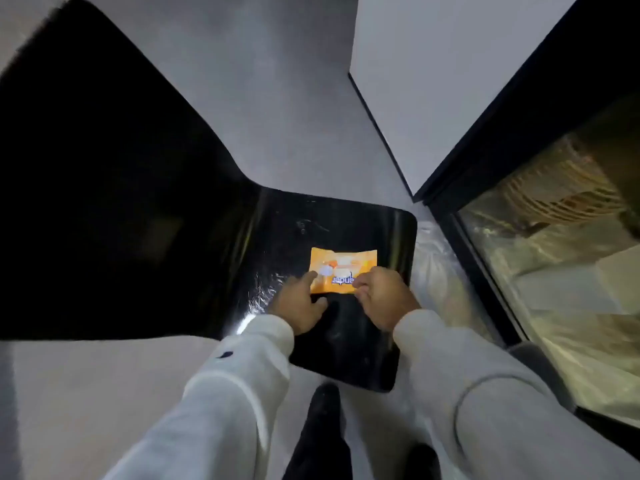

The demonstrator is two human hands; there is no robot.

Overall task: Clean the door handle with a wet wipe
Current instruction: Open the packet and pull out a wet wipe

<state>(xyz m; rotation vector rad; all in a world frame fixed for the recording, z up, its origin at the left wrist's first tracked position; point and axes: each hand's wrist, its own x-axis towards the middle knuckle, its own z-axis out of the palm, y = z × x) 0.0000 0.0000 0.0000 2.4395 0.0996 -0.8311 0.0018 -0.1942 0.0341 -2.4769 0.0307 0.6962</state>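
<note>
An orange wet wipe packet (343, 268) lies flat on a glossy black seat (346, 327) below me. My left hand (299, 303) rests on the packet's near left corner, fingers spread against it. Curled fingers of my right hand (382, 294) pinch the packet's near right edge. Both arms wear white sleeves. No door handle shows in this view.
A tall black chair back (104, 202) rises at the left. A black-framed glass door (554, 271) stands at the right, with a white wall (433, 64) beyond it. The grey floor (277, 98) spreads around. My dark shoes (322, 410) are below the seat edge.
</note>
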